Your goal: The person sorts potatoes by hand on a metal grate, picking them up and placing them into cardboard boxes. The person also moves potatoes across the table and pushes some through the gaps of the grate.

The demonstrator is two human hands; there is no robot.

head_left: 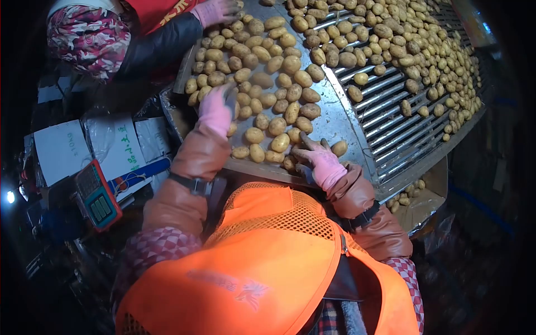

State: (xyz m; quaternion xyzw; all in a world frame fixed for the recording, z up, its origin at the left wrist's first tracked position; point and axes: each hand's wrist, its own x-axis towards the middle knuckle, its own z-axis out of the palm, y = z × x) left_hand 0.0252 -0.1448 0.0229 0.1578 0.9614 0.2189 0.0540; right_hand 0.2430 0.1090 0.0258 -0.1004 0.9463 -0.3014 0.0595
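Many potatoes [277,126] lie spread over a sloping metal tray [329,114] in front of me. My left hand [216,109], in a pink glove with dark fingers, is over the tray's left side among the potatoes. Its fingers are smeared by motion, so whether they hold a potato cannot be made out. Near the tray's front edge rests my right hand [319,162], also gloved in pink, with its fingers apart and touching potatoes at the lower end. A single potato [339,148] sits just right of that hand.
A slatted metal rack [391,128] heaped with potatoes adjoins the tray on the right. Below it stands a cardboard box [430,204] containing potatoes. At upper left a co-worker's gloved hand [215,12] reaches over the tray. A scale display [99,195] and white cartons [61,151] are left.
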